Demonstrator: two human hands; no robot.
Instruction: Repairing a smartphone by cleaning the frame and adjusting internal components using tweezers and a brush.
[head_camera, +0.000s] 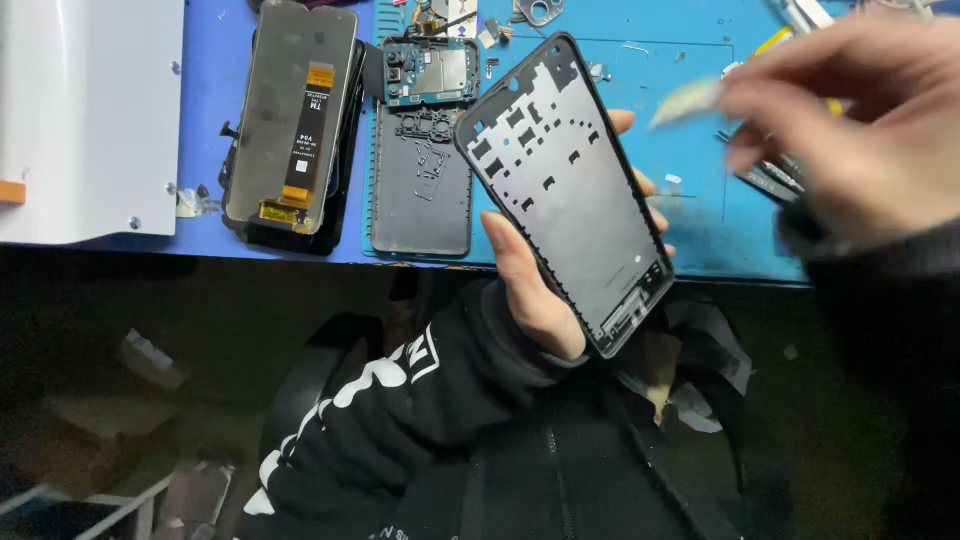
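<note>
White box-shaped device (85, 110) sits far left on the blue work mat (215, 90), then a detached dark phone screen w/ orange flex cable (290, 125), grey plastic back cover (420, 190). Left hand (535, 285) grips a black-rimmed grey metal phone mid-frame (565, 190), tilted, above the mat's front edge. Right hand (860, 130) is blurred, pinching smth pale, can't tell what.

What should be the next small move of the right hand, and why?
Probably it should slow down and bring the small pale piece toward the phone frame. The left hand holds the frame tilted above the edge of the blue mat, its inner side facing up. The right hand is blurred and apart from the frame, so what it pinches cannot be identified.
</note>
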